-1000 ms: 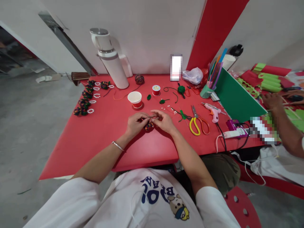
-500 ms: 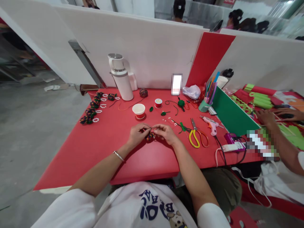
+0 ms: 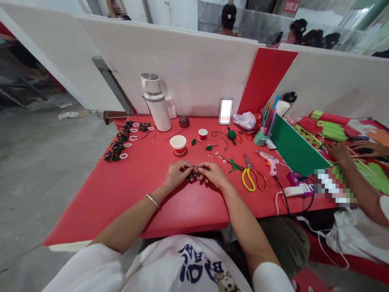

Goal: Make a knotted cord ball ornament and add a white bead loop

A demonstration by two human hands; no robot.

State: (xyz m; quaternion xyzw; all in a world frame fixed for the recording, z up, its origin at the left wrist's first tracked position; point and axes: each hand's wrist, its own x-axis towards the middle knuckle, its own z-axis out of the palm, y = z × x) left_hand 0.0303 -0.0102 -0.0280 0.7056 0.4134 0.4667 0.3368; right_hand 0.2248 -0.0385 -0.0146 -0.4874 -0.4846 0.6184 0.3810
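My left hand and my right hand are close together over the red table, fingertips pinched. Between them is a small, dark, multicoloured yarn piece, largely covered by fingers. Both hands grip it, though the exact strand in each pinch is too small to make out. Just beyond the left hand stands a white and red paper cup. Small white beads lie scattered past the right hand, near a green yarn piece with dark strands. Scissors with yellow and orange handles rest to the right.
Finished-looking yarn pieces with white bead loops line the left side. A white flask, yarn ball and red spool stand farther back. A pink glue gun and green divider are right; a co-worker's hand is beyond.
The fingertips of both hands have drawn slightly closer over the yarn piece, and the thin strand seen above them earlier hardly shows. The whole view has shifted a little with the head.
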